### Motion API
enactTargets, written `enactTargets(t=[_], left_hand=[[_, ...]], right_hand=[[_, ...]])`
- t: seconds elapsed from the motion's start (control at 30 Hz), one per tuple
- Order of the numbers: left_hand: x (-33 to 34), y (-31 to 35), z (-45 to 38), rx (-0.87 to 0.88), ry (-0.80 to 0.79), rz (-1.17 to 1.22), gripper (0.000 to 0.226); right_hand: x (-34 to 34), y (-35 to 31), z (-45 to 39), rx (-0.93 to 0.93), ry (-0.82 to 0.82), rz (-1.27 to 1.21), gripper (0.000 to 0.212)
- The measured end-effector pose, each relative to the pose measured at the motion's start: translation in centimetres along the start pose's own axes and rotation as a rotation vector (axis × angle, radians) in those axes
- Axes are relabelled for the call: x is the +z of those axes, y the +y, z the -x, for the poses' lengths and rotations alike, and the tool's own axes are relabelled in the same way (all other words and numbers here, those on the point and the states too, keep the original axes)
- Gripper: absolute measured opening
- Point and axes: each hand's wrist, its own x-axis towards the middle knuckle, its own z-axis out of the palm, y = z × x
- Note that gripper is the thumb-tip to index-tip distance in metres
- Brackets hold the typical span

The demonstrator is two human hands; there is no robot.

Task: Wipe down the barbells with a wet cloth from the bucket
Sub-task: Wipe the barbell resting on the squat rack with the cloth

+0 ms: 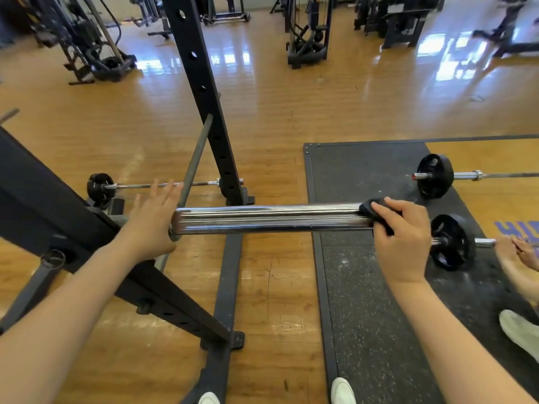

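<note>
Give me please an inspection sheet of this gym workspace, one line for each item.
Surface: wooden floor with a black rubber mat.
Job's things: chrome barbell sleeve on the black rack; dark cloth at its right end; no bucket seen.
Clutter: three loaded barbells on the floor.
Grippers: left hand open at the sleeve's left end; right hand holds the cloth on the sleeve.
Cables: nothing seen.
Surroundings: gym machines behind; another person's hands at the right edge.

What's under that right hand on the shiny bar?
A dark cloth lies under the right hand, pressed onto the chrome barbell sleeve. The sleeve's end beneath hand and cloth is hidden.
</note>
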Motion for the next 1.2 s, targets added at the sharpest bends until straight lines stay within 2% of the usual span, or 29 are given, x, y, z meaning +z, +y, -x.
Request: enactTargets(t=[0.17,0.37,0.5,0.6,0.7,0.87,1.1,1.2], left_hand=[[3.1,0.6,2.8,0.021,0.329,-0.106,0.117],[4.0,0.4,2.7,-0.009,0.407,-0.093,0.113],[4.0,0.1,1.6,0.025,0.379,-0.091,0.108],[3.8,-0.1,1.4,0.018,0.339,-0.058,0.104],[2.7,-0.3,1.1,0.047,0.258,-0.036,0.101],[1.1,-0.8,0.0,0.064,0.081,-0.013,0.102],[0.9,-0.4,0.3,0.051,0.103,-0.013,0.103],[0.9,-0.3,0.4,0.039,0.084,-0.002,0.102]], right_hand=[[0.0,0.7,1.1,-0.001,0.025,0.002,0.025],[-1.7,-0.5,2.0,0.131,-0.045,-0.028,0.023],[-1.9,-1.0,-1.1,0.195,-0.04,-0.025,0.025],[-0.6,-0.9,-2.2,0.163,-0.096,0.032,0.023],[-0.3,-0.5,-0.8,0.083,-0.056,0.06,0.024],[-1.1,-0.7,1.5,0.081,-0.036,0.045,0.025],[0.3,-2.2,-1.0,0.231,-0.017,0.078,0.022],[0.5,-2.1,-0.6,0.179,-0.047,0.078,0.022]])
